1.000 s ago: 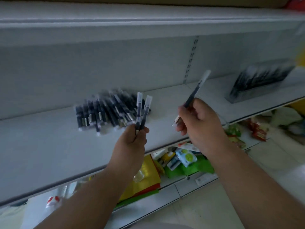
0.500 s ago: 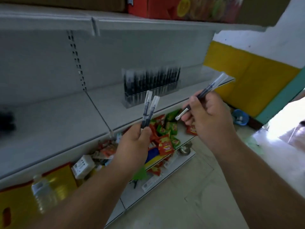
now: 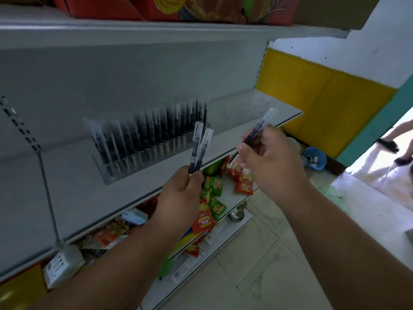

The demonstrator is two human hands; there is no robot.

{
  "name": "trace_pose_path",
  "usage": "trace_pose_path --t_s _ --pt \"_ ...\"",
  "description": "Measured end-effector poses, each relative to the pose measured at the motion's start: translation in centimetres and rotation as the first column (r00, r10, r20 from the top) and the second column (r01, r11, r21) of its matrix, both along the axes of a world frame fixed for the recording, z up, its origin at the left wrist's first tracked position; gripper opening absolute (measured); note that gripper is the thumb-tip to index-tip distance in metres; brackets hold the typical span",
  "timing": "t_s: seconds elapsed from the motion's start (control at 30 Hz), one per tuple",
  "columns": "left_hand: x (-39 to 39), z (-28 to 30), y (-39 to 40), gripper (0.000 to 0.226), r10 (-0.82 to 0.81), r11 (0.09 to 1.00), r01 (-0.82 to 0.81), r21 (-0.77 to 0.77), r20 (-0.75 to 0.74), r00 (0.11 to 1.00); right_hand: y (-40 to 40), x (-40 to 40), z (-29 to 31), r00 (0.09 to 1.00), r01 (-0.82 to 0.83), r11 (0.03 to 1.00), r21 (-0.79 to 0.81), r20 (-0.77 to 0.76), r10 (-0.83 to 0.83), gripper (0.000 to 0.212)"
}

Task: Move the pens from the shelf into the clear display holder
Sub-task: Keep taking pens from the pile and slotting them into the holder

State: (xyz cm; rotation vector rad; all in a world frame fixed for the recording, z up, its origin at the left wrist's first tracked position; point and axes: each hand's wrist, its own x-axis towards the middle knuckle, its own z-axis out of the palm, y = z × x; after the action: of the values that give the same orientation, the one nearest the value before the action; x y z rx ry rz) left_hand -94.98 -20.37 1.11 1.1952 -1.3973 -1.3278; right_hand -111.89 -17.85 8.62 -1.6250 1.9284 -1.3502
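Note:
My left hand (image 3: 182, 193) pinches two black pens (image 3: 197, 148) with clear caps, held upright just in front of the shelf edge. My right hand (image 3: 268, 162) grips one more black pen (image 3: 259, 130), tilted up to the right. The clear display holder (image 3: 125, 170) stands on the grey shelf (image 3: 67, 186) behind and left of my hands, filled with a row of several upright black pens. The loose pile of pens on the shelf is out of view.
Snack packets (image 3: 210, 211) and boxes (image 3: 62, 262) lie on the lower shelves. Cartons sit on the top shelf (image 3: 156, 10). A blue bowl (image 3: 314, 158) is on the floor by the yellow wall. A person's legs (image 3: 395, 139) show in the doorway at right.
My view swung right from the loose pen pile to the display holder, which now stands larger and close to my hands. Both hands keep the same pens.

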Motion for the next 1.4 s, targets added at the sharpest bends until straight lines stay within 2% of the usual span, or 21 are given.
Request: trace_pose_path --t_s 0.23,0.37,0.47,0.6,0.73,0.9,1.17,1.4 --pt "-4.7 -0.5 -4.6 0.031 0.103 0.995 -0.103 -0.001 0.033 0.994 -6.5 -4.3 -0.7 0.994 -0.106 0.994 -0.012 0.026 0.107 0.011" --pt "-7.0 -1.5 -6.5 0.034 0.236 0.972 -0.236 -0.013 0.038 0.971 -11.2 -7.0 -1.4 0.967 -0.256 0.966 -0.040 -0.004 0.257 0.028" --pt "-9.3 -1.5 -7.0 0.030 0.392 0.919 -0.392 0.027 0.017 0.920 -14.9 -9.3 -1.9 0.917 -0.397 0.918 -0.025 -0.048 0.395 0.012" --pt "-12.2 -1.4 -7.3 0.025 0.525 0.850 -0.524 0.057 -0.018 0.851 -19.3 -11.2 -2.0 0.871 -0.491 0.868 -0.074 -0.017 0.492 0.023" --pt "-13.9 -1.5 -7.4 0.024 0.595 0.802 -0.589 0.098 -0.053 0.802 -22.4 -11.1 -1.7 0.833 -0.553 0.832 -0.030 -0.030 0.553 0.013" --pt "-14.2 -1.2 -8.0 0.029 0.627 0.779 -0.624 0.062 -0.054 0.777 -25.1 -10.2 -1.5 0.807 -0.582 0.813 0.007 -0.122 0.578 0.001" --pt "-14.1 -1.5 -8.4 0.023 0.634 0.773 -0.632 0.061 -0.040 0.772 -26.8 -9.1 -1.7 0.781 -0.568 0.823 0.026 -0.299 0.548 0.010" --pt "-14.4 -1.3 -8.8 0.024 0.661 0.750 -0.658 0.066 -0.040 0.749 -27.8 -9.5 -0.8 0.737 -0.575 0.816 0.060 -0.396 0.548 0.018"
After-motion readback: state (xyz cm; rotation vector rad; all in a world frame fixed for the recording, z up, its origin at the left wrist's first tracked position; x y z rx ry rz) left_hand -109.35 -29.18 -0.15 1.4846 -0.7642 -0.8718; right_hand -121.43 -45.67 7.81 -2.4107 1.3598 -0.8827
